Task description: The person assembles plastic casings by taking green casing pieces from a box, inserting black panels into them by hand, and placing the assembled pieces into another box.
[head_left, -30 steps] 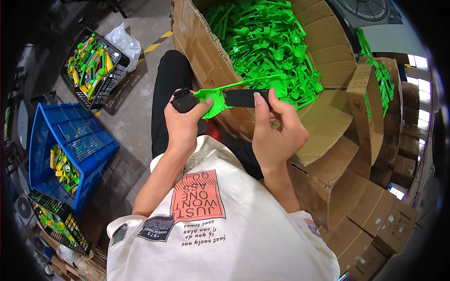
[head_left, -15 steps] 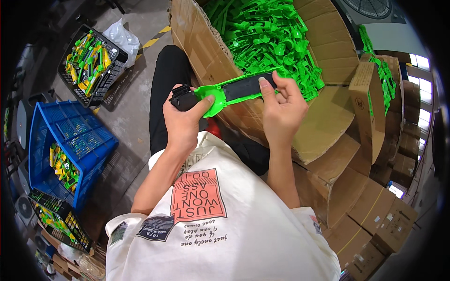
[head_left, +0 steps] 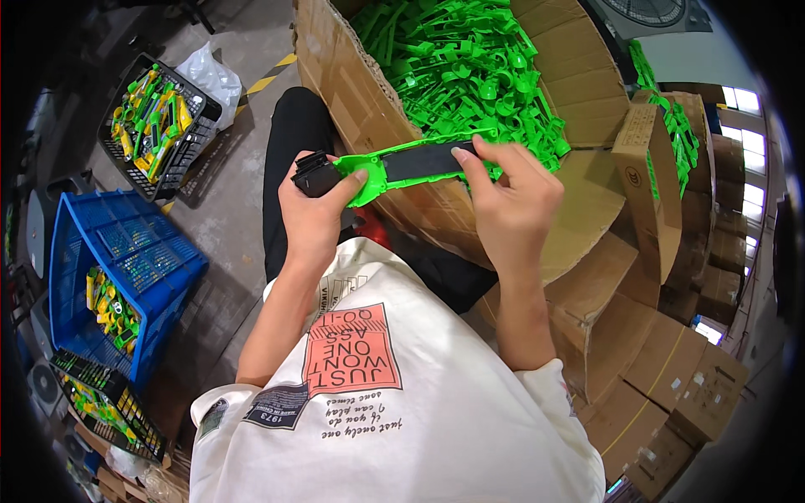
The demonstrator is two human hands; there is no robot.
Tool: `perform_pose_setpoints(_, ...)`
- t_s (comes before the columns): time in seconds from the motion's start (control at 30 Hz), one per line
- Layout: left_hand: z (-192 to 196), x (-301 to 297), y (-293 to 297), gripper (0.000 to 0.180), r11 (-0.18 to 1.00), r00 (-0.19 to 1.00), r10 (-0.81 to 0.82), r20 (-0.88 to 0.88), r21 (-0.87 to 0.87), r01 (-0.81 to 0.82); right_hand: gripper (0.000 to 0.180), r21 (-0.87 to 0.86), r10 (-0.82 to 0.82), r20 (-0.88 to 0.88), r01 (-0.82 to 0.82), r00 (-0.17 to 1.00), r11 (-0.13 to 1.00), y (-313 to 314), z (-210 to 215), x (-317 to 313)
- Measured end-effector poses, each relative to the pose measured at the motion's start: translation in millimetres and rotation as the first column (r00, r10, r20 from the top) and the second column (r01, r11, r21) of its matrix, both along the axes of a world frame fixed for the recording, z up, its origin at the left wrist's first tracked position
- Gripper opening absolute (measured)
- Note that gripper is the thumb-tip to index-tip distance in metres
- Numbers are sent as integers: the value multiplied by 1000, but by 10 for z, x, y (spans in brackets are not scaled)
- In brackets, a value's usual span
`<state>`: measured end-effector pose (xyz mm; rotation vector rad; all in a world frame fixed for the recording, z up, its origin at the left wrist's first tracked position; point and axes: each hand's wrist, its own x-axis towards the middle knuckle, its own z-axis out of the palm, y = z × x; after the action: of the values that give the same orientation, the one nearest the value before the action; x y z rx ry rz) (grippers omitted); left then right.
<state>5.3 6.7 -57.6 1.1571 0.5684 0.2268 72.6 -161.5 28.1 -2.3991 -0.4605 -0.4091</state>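
Observation:
Over my lap I hold a long bright green plastic shell (head_left: 363, 170) across my body, its wide end to the left. A flat black strip (head_left: 419, 162) lies along its narrow part. My left hand (head_left: 312, 214) is closed round the wide end, thumb pressed on the green inner face. A blocky black plastic piece (head_left: 315, 174) juts out beside that hand's fingers; how it joins the shell is hidden. At the narrow end, my right hand (head_left: 516, 193) pinches the shell, with its thumb at the end of the black strip.
Beyond my hands stands a big cardboard box (head_left: 340, 71) heaped with green plastic parts (head_left: 470, 75). To the left are a black crate (head_left: 197, 105) and a blue crate (head_left: 138, 230), both holding green and yellow pieces. Stacked cartons (head_left: 671, 360) line the right side.
My right wrist has turned and its forearm swung outward, the thumb still near the strip's end. The shell sits slightly further left in view and is still in both hands.

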Motion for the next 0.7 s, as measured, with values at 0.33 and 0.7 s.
perform_pose_setpoints(0.33,18,-11,14,24,998,998,-62,12,15,62,42,-327,-3,-712,-328,703,886,-217,221,734)
perform_pose_setpoints(0.7,83,-102,36,25,991,995,-98,34,-89,101,19,121,311,-795,-367,521,922,-158,488,386)
